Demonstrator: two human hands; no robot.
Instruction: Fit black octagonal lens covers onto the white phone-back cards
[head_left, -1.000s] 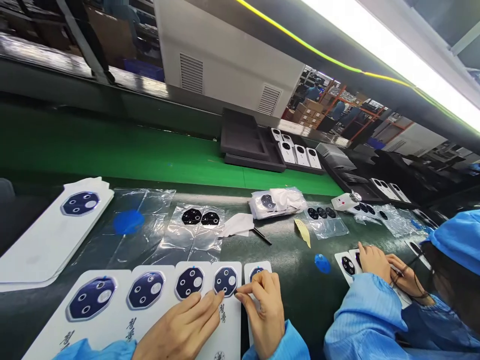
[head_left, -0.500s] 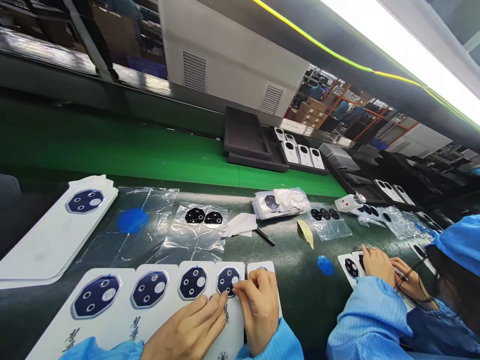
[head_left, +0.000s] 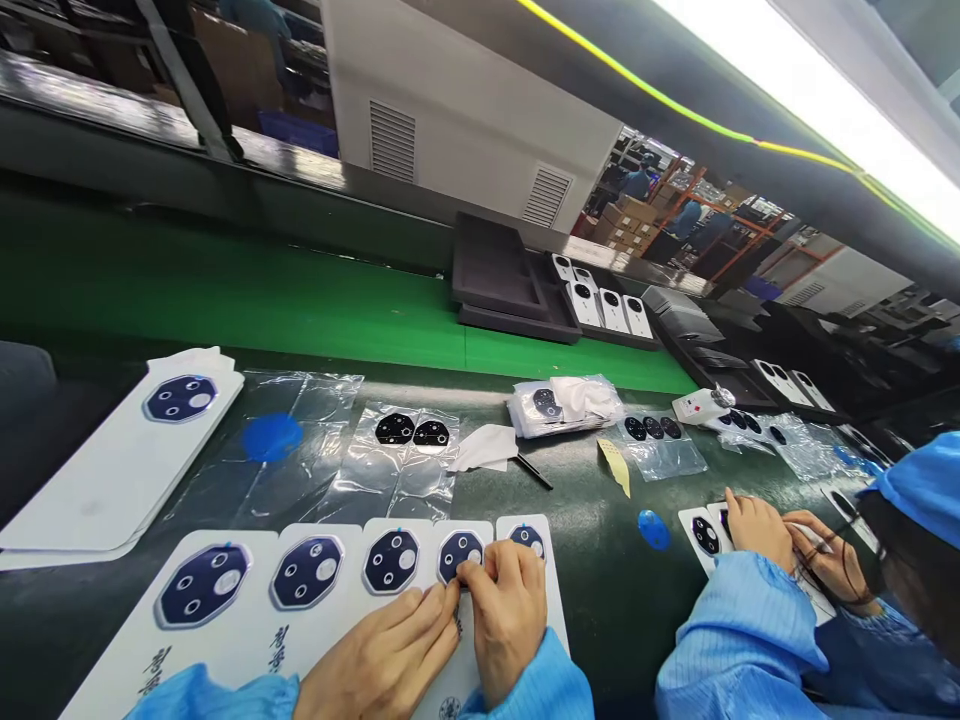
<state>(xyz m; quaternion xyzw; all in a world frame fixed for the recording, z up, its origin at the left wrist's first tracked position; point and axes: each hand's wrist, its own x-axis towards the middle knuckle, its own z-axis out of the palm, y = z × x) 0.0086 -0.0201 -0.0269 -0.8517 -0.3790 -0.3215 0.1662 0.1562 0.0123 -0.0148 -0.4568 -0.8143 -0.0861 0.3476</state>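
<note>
White phone back panels (head_left: 251,640) lie side by side in front of me, each with a dark blue eight-sided camera plate (head_left: 391,560) near its top. My right hand (head_left: 508,615) is pinched at the lower edge of the camera plate (head_left: 456,549) on the fourth panel. From the left, my left hand (head_left: 382,655) meets it there, fingers pressed together and fingertips close to the right thumb. What either pinch holds is too small or hidden to name. Partly behind my right hand is the last panel's camera plate (head_left: 527,537).
At left lies a stack of white panels (head_left: 82,490). Beyond the row are clear film sheets (head_left: 300,470), a white cloth (head_left: 484,447), a black pen-like stick (head_left: 534,471) and bagged parts (head_left: 566,405). Black trays (head_left: 499,270) stand behind. A co-worker's hands (head_left: 761,530) work at right.
My right hand has shifted slightly left and down along the fourth camera plate, showing more of the last panel's plate. My left hand stays beside it. The whole view has shifted slightly.
</note>
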